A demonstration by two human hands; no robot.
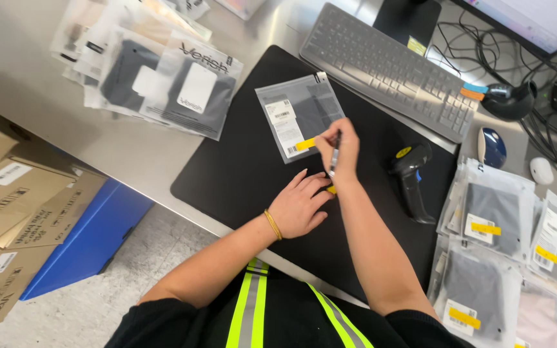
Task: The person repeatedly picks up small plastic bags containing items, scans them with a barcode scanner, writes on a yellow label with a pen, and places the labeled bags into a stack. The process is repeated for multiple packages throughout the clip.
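My right hand (338, 151) is closed around a pen (334, 156) held upright, its fingers touching the lower right corner of a small clear zip bag (300, 115) with dark fabric, a white label and a yellow sticker. The bag lies flat on a black desk mat (240, 174). My left hand (299, 206) rests flat on the mat just below the right hand, fingers spread, a gold bangle on the wrist. A small yellow sticker (331, 189) shows between the two hands.
A black handheld scanner (410, 175) lies right of my hands. Grey keyboard (388, 69) at the back. Piles of bagged garments sit at the far left (162, 71) and at the right (504, 238). Cardboard boxes (8, 206) and a blue bin (91, 238) stand below the table edge.
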